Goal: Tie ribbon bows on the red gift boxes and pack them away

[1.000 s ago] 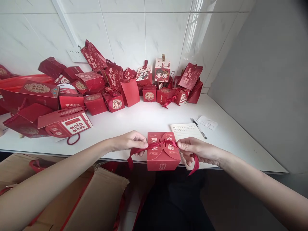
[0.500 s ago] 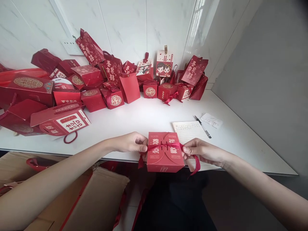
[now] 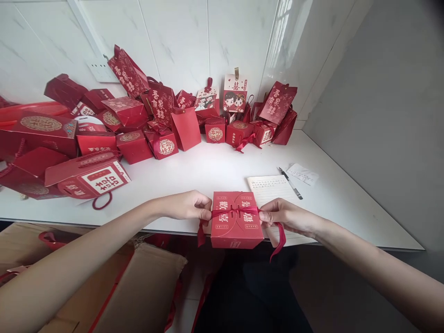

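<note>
A red gift box with white lettering rests at the front edge of the white table, between my two hands. Across its top runs a dark red ribbon, crossed over at the middle where the curved flaps meet. My left hand pinches one side of the ribbon at the box's left edge, with its tail hanging below. On the other side, my right hand pinches the opposite length, and a longer tail loops down beneath the fingers. The ribbon is stretched taut between both hands.
Several red gift boxes crowd the back and left of the table. A lined notebook lies partly behind the box, beside a pen and a paper slip. An open cardboard carton stands below, front left.
The ribbon over the box top has been drawn narrower and tighter. Both hands keep their pinch; the view has shifted slightly.
</note>
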`<action>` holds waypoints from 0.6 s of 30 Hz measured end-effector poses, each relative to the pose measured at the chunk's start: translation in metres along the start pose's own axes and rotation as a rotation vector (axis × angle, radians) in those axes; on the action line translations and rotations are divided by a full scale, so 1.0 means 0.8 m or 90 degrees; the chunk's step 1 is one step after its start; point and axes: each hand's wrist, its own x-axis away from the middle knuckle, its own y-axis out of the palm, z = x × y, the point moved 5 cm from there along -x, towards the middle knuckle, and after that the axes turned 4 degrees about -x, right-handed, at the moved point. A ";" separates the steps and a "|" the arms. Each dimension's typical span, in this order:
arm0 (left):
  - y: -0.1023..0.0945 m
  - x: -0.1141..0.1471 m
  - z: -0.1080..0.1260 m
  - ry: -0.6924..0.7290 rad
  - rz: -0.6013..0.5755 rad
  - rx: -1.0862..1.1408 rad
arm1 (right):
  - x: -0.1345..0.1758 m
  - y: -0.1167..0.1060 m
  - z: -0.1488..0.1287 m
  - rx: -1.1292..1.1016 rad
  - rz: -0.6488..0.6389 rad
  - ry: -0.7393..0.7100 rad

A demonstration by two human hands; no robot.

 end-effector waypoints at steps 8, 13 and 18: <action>-0.029 0.028 0.059 -0.051 0.078 0.000 | 0.036 0.008 -0.055 0.077 -0.010 -0.054; -0.026 0.031 0.081 -0.073 0.140 -0.055 | 0.035 0.031 -0.079 0.132 0.031 -0.188; -0.019 0.029 0.090 -0.079 0.148 -0.113 | 0.022 0.055 -0.088 0.173 0.036 -0.319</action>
